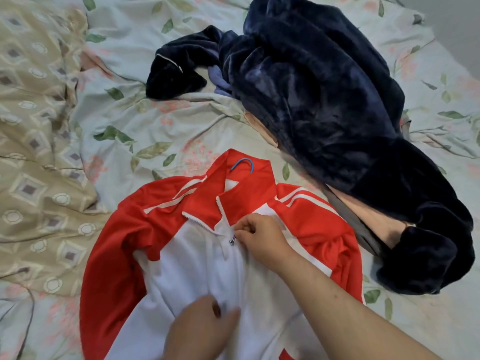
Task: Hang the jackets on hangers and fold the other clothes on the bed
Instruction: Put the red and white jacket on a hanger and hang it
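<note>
A red and white track jacket [197,261] lies face up on the bed, its collar pointing away from me. The blue hook of a hanger [242,164] sticks out of the collar. My right hand [259,237] pinches the zip pull [232,240] just below the collar, with the zip closed up to that point. My left hand [200,326] rests lower down on the white front and holds the fabric there; it is blurred. A heap of dark blue plush clothing [324,110] lies to the right and behind the jacket.
The bed carries a pale floral sheet [145,126]. A beige patterned cover [33,141] is bunched along the left side. Peach and grey cloth [374,219] shows under the dark heap at the right. A bluish piece [220,85] pokes out of that heap.
</note>
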Action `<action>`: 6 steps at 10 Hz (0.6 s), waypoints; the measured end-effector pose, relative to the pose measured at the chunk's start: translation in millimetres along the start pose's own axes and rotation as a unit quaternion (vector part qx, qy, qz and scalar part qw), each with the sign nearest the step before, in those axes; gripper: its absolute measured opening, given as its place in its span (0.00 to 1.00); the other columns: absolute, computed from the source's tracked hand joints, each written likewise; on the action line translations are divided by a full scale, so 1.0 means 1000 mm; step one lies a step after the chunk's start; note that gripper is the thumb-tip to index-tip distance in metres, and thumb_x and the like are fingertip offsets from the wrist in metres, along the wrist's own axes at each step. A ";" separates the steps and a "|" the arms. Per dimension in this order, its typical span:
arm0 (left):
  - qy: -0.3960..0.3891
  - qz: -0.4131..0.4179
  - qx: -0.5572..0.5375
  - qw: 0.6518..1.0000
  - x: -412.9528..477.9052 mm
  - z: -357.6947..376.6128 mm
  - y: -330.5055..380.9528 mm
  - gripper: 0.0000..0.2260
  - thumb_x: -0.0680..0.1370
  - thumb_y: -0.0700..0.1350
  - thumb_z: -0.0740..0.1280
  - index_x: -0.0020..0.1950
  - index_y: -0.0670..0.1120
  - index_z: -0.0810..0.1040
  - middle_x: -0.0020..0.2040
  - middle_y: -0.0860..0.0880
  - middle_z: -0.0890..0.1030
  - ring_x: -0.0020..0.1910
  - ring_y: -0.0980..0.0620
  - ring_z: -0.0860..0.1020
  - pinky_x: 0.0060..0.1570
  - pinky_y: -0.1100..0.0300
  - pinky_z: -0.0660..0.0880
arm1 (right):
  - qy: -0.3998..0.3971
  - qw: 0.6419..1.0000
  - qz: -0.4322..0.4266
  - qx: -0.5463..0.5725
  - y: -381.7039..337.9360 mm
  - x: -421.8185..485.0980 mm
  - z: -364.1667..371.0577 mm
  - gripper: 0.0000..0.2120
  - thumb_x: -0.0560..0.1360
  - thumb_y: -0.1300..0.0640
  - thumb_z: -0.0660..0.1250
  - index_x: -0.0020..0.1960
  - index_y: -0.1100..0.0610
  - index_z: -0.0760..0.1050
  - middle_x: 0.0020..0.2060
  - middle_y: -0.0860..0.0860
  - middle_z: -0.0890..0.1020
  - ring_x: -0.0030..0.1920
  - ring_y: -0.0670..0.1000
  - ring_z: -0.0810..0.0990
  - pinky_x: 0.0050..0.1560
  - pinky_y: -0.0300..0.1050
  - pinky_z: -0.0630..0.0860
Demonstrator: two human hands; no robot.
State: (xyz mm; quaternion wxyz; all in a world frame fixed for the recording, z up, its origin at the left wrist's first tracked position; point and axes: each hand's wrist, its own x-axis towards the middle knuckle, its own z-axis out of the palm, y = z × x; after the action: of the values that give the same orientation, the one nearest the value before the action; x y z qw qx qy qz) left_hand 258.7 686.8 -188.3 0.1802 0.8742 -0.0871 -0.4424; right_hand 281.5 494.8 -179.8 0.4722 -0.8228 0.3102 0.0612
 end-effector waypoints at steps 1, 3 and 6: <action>0.162 0.058 -0.041 0.984 0.023 -0.015 0.029 0.21 0.67 0.69 0.63 0.38 0.52 0.67 0.35 0.55 0.76 0.37 0.55 0.74 0.32 0.60 0.65 | -0.009 1.000 0.013 0.019 0.000 0.001 -0.003 0.12 0.72 0.67 0.70 0.37 0.51 0.79 0.27 0.42 0.77 0.29 0.38 0.74 0.37 0.32 0.71; 0.102 0.077 0.000 0.992 0.049 -0.013 0.049 0.13 0.72 0.53 0.68 0.36 0.49 0.66 0.37 0.52 0.76 0.40 0.49 0.75 0.36 0.57 0.65 | 0.001 1.000 -0.022 -0.003 -0.003 0.006 -0.007 0.16 0.70 0.68 0.70 0.35 0.48 0.78 0.28 0.38 0.79 0.32 0.37 0.77 0.37 0.29 0.71; -0.123 0.001 0.021 0.992 0.025 0.001 -0.015 0.11 0.81 0.43 0.58 0.57 0.59 0.70 0.58 0.65 0.74 0.68 0.65 0.69 0.60 0.75 0.61 | 0.071 0.997 -0.013 0.036 -0.001 0.006 -0.005 0.15 0.72 0.67 0.72 0.36 0.47 0.78 0.31 0.42 0.80 0.35 0.40 0.79 0.41 0.32 0.73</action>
State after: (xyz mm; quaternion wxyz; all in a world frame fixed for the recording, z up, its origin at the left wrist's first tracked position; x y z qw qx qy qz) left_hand 272.4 692.5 -213.7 0.1501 0.8168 -0.1188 -0.5442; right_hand 285.8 488.3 -178.4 0.4787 -0.8116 0.3345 -0.0150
